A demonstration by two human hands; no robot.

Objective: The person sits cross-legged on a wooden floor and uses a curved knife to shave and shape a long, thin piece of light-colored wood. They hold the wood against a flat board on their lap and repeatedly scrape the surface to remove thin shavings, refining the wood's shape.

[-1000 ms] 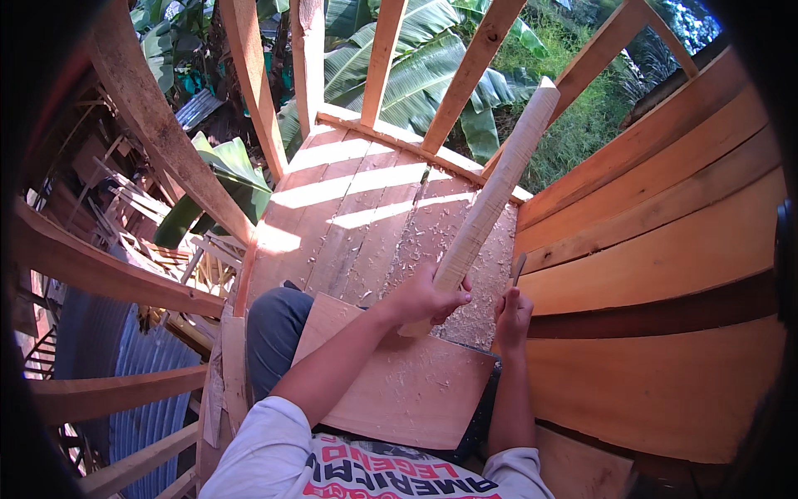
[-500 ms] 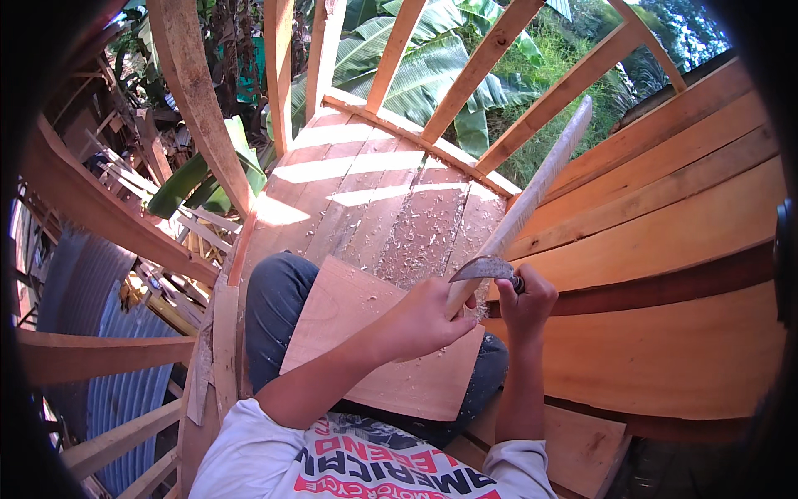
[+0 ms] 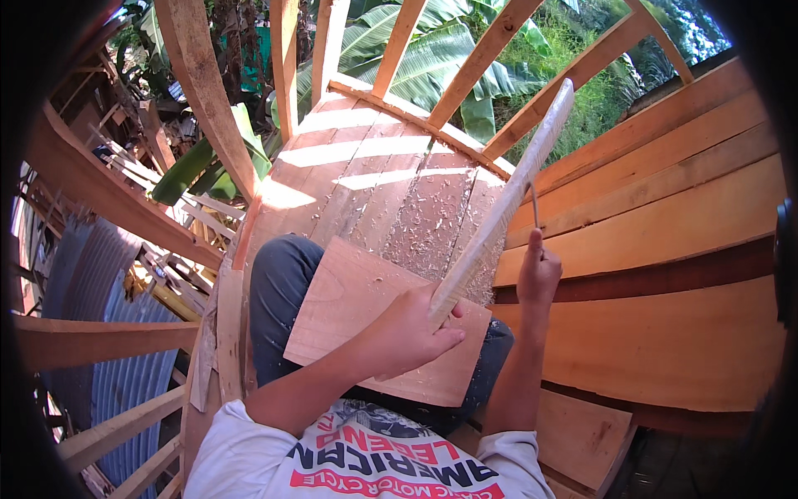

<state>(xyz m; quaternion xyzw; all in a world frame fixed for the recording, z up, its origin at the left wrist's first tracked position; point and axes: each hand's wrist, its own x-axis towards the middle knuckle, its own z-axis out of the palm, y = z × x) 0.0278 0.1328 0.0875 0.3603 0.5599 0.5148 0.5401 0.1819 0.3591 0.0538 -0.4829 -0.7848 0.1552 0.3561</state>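
A long, slightly curved pale wooden piece (image 3: 504,212) slants up and away from my lap. My left hand (image 3: 416,333) is closed around its near end. To its right, my right hand (image 3: 540,273) grips a curved-blade knife (image 3: 534,204), whose handle is mostly hidden in the fist. The blade shows almost edge-on, and its tip is at or close to the right edge of the wood, around mid-length. Across my crossed legs lies a flat wooden board (image 3: 366,303), under my left hand and forearm.
Wood shavings (image 3: 432,204) litter the plank floor (image 3: 332,216) ahead. Upright wooden studs (image 3: 399,46) frame the far side. Horizontal planks (image 3: 648,333) wall the right. At left are more beams (image 3: 108,337), corrugated metal sheets (image 3: 129,374) and scrap wood.
My right hand and the knife have moved up along the wood, away from my left hand. The wooden piece's far end has shifted slightly left.
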